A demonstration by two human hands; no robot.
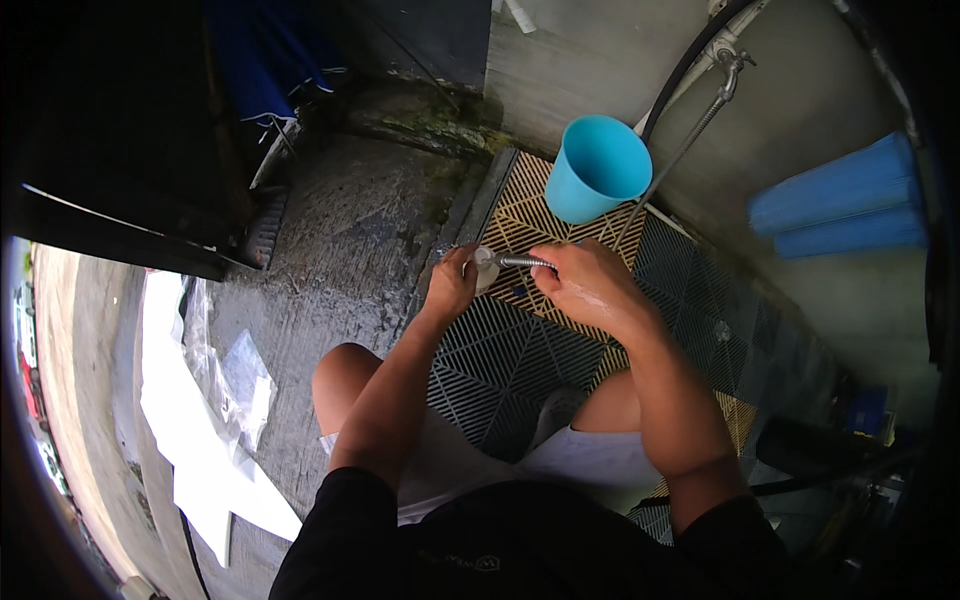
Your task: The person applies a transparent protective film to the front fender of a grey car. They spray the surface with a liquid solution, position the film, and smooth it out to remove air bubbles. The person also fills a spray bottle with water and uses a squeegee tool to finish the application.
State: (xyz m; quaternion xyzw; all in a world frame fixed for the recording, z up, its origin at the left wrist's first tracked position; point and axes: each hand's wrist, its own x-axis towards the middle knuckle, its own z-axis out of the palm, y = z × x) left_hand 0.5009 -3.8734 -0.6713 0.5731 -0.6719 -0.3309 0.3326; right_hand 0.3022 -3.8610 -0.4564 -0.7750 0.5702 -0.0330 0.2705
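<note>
Over the slatted floor mat, my left hand (453,286) is closed on a small whitish, translucent round piece (487,272), its fingers at the left edge. I cannot make out exactly what kind of thing that is. My right hand (592,287) grips a silvery flexible metal hose (522,262) close to its end, which meets or lies right in front of the whitish piece. The rest of the hose runs from the right hand's side up toward a wall tap (736,62). Whitish streaks, like foam or water, mark the back of the right hand.
A turquoise bucket (600,165) stands on the tan slatted mat (520,190) by the wall, beyond my right hand. Wet concrete (330,240) lies left of the mats. White sheets (200,420) and transparent plastic (247,375) are at left; blue rolls (840,205) at right.
</note>
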